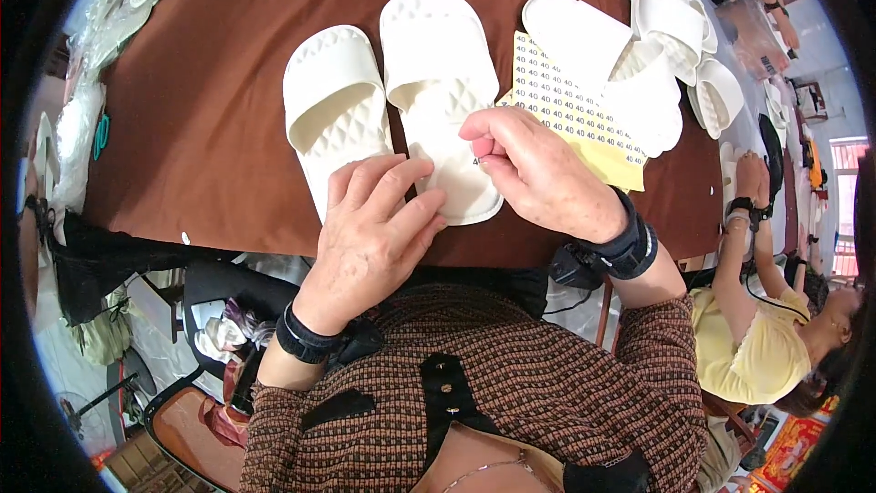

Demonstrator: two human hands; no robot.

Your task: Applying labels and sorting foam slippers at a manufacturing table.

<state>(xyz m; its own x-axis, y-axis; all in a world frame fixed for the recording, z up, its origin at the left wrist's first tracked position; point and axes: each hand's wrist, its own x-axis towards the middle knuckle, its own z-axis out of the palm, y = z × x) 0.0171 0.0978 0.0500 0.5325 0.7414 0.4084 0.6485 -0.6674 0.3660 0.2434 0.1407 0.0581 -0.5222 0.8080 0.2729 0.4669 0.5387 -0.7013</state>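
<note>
Two cream foam slide sandals lie side by side on a brown table (201, 119), toes away from me: the left sandal (333, 105) and the right sandal (436, 64). My left hand (370, 233) rests flat on the heels of both sandals, fingers spread. My right hand (538, 169) hovers over the right sandal's heel, thumb and forefinger pinched on a small sticker (477, 162). A yellow sheet of printed stickers (570, 114) lies just right of that sandal, partly under my right hand.
More cream sandals (666, 18) are piled at the table's far right. A person in a yellow top (757, 338) sits to my right, hands on the table. Plastic bags (78, 128) lie along the left edge. A chair (182, 420) stands below left.
</note>
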